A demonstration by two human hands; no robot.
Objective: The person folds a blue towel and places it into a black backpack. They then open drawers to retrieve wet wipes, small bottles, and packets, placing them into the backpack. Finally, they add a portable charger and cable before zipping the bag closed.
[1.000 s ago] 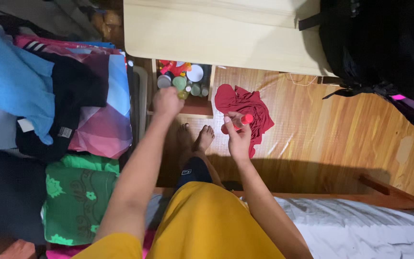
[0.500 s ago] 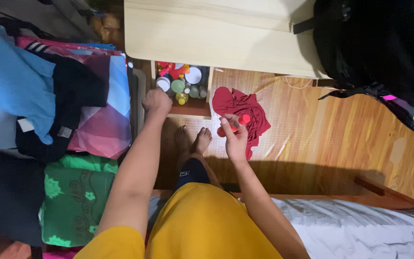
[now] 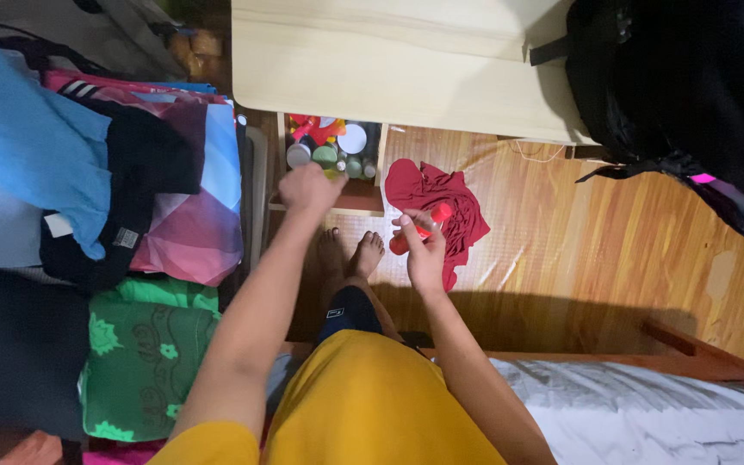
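I wear a mustard-yellow short-sleeved top point(image 3: 372, 405). My forearms are bare. Dark shorts point(image 3: 346, 312) carry a small white patch point(image 3: 335, 313). My feet point(image 3: 350, 252) are bare.

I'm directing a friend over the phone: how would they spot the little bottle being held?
Start at the pale wooden table, then drop to the red cloth crumpled on the wooden floor below it. Just above that cloth, the right hand grips a small bottle. Unlike the jars crowded in the open box, its cap is bright red.
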